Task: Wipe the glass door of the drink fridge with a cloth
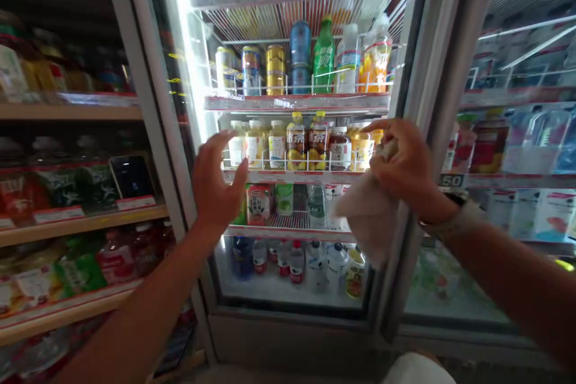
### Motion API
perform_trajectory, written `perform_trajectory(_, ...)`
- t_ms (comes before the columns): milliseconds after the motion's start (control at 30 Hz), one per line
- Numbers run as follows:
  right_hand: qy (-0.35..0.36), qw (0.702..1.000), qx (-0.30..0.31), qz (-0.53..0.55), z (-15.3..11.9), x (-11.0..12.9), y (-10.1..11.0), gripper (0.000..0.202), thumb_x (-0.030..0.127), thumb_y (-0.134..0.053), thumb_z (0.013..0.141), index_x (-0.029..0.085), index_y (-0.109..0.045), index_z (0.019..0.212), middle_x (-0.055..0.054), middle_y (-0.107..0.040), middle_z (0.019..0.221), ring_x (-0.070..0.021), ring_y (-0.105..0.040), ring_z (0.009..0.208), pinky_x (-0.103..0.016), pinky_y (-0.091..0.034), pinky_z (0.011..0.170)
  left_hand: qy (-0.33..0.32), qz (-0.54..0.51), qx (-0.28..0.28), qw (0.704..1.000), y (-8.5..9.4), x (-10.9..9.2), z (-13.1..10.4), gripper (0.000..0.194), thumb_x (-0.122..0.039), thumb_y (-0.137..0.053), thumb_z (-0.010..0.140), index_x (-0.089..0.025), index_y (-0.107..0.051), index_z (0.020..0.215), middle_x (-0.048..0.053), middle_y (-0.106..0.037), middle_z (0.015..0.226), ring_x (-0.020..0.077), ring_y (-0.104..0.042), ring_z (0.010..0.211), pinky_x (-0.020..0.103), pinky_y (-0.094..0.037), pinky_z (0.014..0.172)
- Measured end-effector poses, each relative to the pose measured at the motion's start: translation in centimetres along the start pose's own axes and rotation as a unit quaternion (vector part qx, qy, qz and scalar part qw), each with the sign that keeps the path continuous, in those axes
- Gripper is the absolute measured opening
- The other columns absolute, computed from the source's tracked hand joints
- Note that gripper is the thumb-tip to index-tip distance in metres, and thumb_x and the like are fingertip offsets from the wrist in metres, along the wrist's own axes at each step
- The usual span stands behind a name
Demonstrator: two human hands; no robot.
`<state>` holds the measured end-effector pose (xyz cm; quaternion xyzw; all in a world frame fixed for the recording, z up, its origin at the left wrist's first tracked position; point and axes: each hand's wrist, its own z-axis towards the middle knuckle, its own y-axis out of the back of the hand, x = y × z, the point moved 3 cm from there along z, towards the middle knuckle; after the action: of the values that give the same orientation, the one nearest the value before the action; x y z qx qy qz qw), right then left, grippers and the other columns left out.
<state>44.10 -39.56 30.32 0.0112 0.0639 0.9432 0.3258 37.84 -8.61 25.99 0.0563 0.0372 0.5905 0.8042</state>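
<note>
My left hand (218, 180) is raised before the left side of a lit drinks fridge, its thumb and fingers apart with nothing between them. On the right, my right hand (400, 162) grips a pale cloth (371, 219) that hangs down from its fingers. Behind and between my hands runs a fridge shelf (292, 177) of bottles, among them two yellow-capped tea bottles (297, 144). Near my right fingertips stands a yellow bottle (361, 153). The cloth hides part of the lower shelves and the fridge's right edge.
Cans and a green bottle (324, 57) stand on the shelf above. Small bottles (297, 261) fill the fridge floor. To the left, wooden shelves (90, 222) hold bottles and a phone (134, 177). A second glass-fronted fridge (517, 186) is at right, past a metal frame.
</note>
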Motion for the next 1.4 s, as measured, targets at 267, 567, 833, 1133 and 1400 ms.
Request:
perform_trajectory(267,0.076,0.985,-0.072,-0.137,-1.3,-1.3,-10.9,0.024,0.031,-0.05,0.093,0.022,-0.057,0.114,-0.013,-0.05,0.127,-0.0273,-0.047,0.123,-0.05,-0.041,0.102,-0.09,0.093,0.104,0.986,-12.6,1.9,-9.3,0.072,-0.042,-0.046,0.096,-0.023,-0.011,0.155,0.01,-0.022,0.161,0.0281,-0.01,0.151,0.052,-0.018,0.121)
perform_trajectory(567,0.131,0.976,0.072,-0.161,-13.2,0.7,-15.4,0.067,0.05,-0.058,0.087,0.023,-0.038,0.145,-0.017,-0.035,0.153,-0.0408,-0.025,0.143,-0.066,-0.019,0.113,-0.112,0.114,0.049,0.986,-13.5,3.0,-12.0,0.069,-0.037,-0.045,0.095,-0.019,-0.015,0.155,0.011,-0.025,0.159,0.0276,-0.013,0.15,0.049,-0.015,0.122)
perform_trajectory(833,0.054,0.985,-0.029,-0.164,-8.5,-1.4,-13.0,0.075,0.024,-0.055,0.085,0.021,-0.026,0.154,-0.018,-0.027,0.155,-0.0375,-0.038,0.137,-0.055,-0.038,0.107,-0.108,0.113,0.049,0.987,-13.4,2.8,-12.1,0.07,-0.035,-0.046,0.095,-0.018,-0.016,0.155,0.011,-0.026,0.159,0.0271,-0.011,0.15,0.049,-0.014,0.122)
perform_trajectory(1133,0.118,0.982,0.069,-0.127,-10.4,-0.2,-14.5,0.058,0.013,-0.047,0.09,0.022,-0.039,0.147,-0.012,-0.02,0.161,-0.0359,-0.003,0.15,-0.068,-0.021,0.114,-0.101,0.114,0.065,0.986,-13.4,2.7,-12.1,0.068,-0.036,-0.045,0.095,-0.018,-0.018,0.155,0.011,-0.028,0.158,0.0275,-0.012,0.15,0.048,-0.016,0.122)
perform_trajectory(1400,0.327,0.92,0.214,-0.012,-21.3,0.8,-14.9,0.048,0.005,-0.038,0.092,0.022,-0.055,0.133,-0.004,-0.059,0.138,-0.0134,-0.058,0.121,-0.028,-0.05,0.1,-0.099,0.113,0.057,0.987,-13.6,2.8,-12.3,0.069,-0.036,-0.046,0.094,-0.019,-0.017,0.155,0.011,-0.029,0.158,0.0277,-0.016,0.15,0.048,-0.015,0.122)
